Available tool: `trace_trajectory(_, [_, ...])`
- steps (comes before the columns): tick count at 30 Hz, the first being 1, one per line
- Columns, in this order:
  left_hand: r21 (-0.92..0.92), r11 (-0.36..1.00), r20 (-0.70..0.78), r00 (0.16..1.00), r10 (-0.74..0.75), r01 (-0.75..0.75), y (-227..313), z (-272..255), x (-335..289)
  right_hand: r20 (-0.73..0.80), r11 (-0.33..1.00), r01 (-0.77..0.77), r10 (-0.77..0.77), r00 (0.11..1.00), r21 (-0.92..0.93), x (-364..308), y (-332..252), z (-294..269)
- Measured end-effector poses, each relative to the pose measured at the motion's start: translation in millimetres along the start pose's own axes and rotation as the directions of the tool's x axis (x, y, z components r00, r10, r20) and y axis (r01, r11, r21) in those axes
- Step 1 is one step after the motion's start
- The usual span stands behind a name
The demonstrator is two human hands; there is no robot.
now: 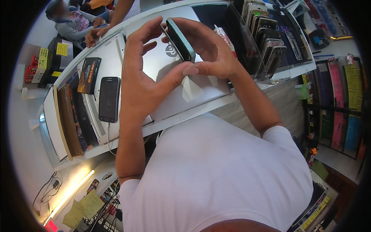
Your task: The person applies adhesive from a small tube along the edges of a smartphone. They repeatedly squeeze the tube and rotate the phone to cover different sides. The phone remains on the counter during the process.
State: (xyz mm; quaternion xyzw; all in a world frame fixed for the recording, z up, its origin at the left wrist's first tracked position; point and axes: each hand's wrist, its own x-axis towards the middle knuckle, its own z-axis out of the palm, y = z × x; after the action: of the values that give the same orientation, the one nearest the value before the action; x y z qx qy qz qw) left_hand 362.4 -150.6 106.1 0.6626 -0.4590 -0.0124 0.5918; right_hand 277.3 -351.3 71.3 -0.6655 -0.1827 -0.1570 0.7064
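Note:
Over a silver laptop's closed lid, I hold a smartphone with teal edges, tilted on its side. A thin dark panel stands at a narrow angle to the phone's body, with a gap at the upper end. My left hand curls round the panel side, its fingertips at the top. My right hand wraps the far side, its fingers partly hidden behind the phone. Both thumbs meet at the phone's lower end. A translucent whitish piece shows below the thumbs; its kind is unclear.
Left of the laptop, a black phone with a white cable lies on another pale laptop, near a small black box. A white-and-red tube and several phone frames stand right. Another person's hand rests at the counter's far edge.

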Motion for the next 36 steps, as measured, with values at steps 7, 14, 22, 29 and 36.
trace_trajectory(7, [0.053, 0.990, 0.127, 0.982, -0.140, 0.134, -5.8, 0.4, -7.0, -0.023, 0.998, 0.006, -0.008, 1.000, -0.055, -1.2, 1.3, -0.3])
trace_trajectory(14, [-0.037, 0.923, 0.108, 0.920, -0.376, 0.382, -8.0, 7.7, -16.9, -0.016, 0.991, 0.009, -0.011, 1.000, -0.137, -1.8, 1.8, -0.7])
trace_trajectory(22, [-0.036, 0.968, 0.079, 0.966, -0.246, 0.250, -9.4, 7.9, -18.2, -0.035, 0.983, 0.007, -0.014, 0.999, -0.184, -1.8, -1.6, 2.3])
trace_trajectory(29, [-0.041, 0.977, 0.096, 0.974, -0.207, 0.212, -12.0, -0.2, -19.1, -0.036, 0.982, 0.023, -0.031, 0.999, -0.190, -1.6, -5.1, 5.9])
trace_trajectory(36, [-0.041, 0.969, 0.091, 0.966, -0.240, 0.245, -9.3, -2.4, -19.7, -0.042, 0.982, 0.012, -0.020, 0.999, -0.190, 0.6, -6.6, 8.9])
